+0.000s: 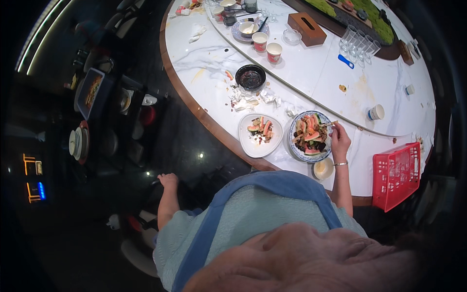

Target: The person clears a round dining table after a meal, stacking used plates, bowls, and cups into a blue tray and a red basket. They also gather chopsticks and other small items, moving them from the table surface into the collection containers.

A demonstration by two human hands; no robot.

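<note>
My right hand (339, 138) is at the right rim of a blue-and-white patterned bowl (291, 140). Between its fingertips is a thin pale piece (330, 124), too small to name surely. Watermelon rinds (312, 135) and dark food scraps are heaped in this bowl. Just below it stands a small cream bowl (323, 169) with yellowish residue. To the left, a white rounded dish (243, 140) carries more rinds and scraps. My left hand (168, 180) hangs off the table over the dark floor, fingers loosely bent, with nothing visible in it.
A red plastic basket (396, 177) of glasses sits at the table's right edge. Crumpled tissues (245, 100) lie by a black bowl (250, 77). The raised turntable (321, 69) bears paper cups (274, 53), a tissue box (307, 29) and glasses (359, 45). A grey bin (91, 94) of scraps stands left.
</note>
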